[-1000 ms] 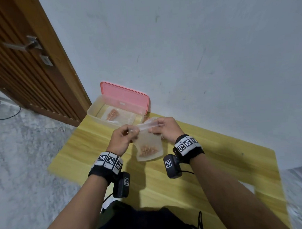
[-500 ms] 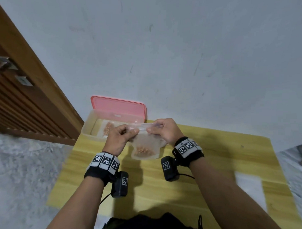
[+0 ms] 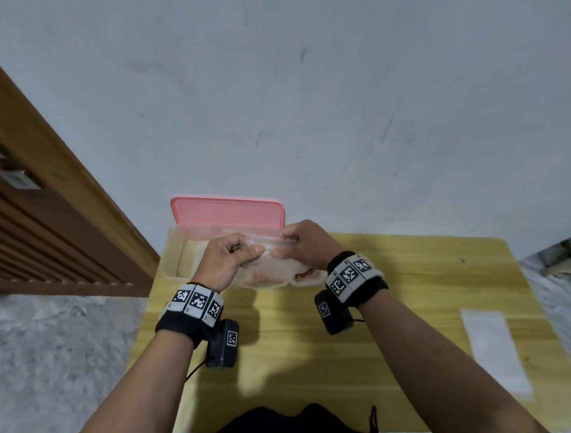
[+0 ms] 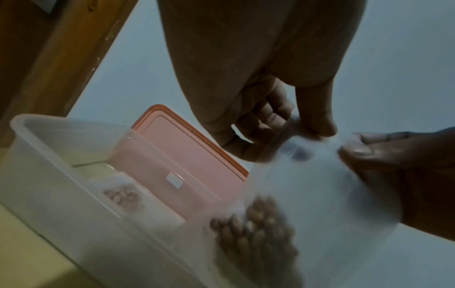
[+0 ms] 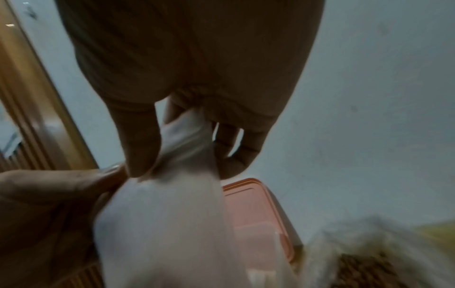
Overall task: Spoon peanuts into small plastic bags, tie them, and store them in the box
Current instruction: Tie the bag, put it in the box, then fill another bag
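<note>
Pinching the mouth of the small plastic bag point(image 3: 266, 265) between thumb and curled fingers, the left hand point(image 3: 226, 260) and right hand point(image 3: 306, 244) held it stretched taut between them, probably to flatten the opening for sealing. It hung above the yellow bench point(image 3: 410, 293) just in front of the open box point(image 3: 175, 255), its peanuts point(image 4: 256, 231) sagging at the bottom, close enough to drop straight in. One filled bag point(image 4: 123, 196) already lay inside, and the pink lid point(image 3: 227, 212) stood propped behind.
</note>
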### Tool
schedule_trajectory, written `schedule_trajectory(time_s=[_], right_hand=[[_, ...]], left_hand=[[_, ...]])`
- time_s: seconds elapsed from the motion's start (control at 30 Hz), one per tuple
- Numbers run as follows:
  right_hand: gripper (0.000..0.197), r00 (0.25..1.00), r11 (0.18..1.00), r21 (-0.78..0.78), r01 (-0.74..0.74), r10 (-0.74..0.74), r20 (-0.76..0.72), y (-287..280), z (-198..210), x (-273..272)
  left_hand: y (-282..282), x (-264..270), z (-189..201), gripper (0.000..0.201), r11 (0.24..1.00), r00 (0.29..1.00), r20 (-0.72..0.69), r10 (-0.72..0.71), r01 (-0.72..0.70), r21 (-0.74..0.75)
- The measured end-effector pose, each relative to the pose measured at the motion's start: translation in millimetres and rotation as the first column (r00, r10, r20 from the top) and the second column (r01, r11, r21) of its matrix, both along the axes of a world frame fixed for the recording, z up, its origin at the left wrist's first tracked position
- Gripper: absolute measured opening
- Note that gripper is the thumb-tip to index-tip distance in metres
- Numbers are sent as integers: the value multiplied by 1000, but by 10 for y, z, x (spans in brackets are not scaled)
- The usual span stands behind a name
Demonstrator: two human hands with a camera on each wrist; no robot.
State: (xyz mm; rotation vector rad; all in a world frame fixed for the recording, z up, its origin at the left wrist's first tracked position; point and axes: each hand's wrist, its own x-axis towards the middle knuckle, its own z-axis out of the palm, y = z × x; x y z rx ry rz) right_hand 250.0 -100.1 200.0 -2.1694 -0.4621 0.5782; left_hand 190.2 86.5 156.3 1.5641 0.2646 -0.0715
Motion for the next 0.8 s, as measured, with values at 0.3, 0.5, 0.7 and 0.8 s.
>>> schedule_trajectory(time_s=[0.3, 0.5, 0.7, 0.8], right_hand=[[24, 954, 911, 290, 294, -262, -143, 478, -123, 63], [20, 770, 733, 270, 625, -523, -364, 806, -340, 94], [8, 811, 824, -75, 562, -567, -147, 913, -675, 176], [16, 859, 839, -241, 488, -510, -38, 897, -781, 195]], left_hand=[[621, -204, -399, 42, 995, 964, -258, -68, 84, 53], [981, -268, -559, 20, 977, 929, -351, 115, -170, -131], [1217, 9, -625, 34, 965, 898, -359, 256, -258, 42], [1222, 210, -653, 28, 964, 891, -371, 261, -220, 149]])
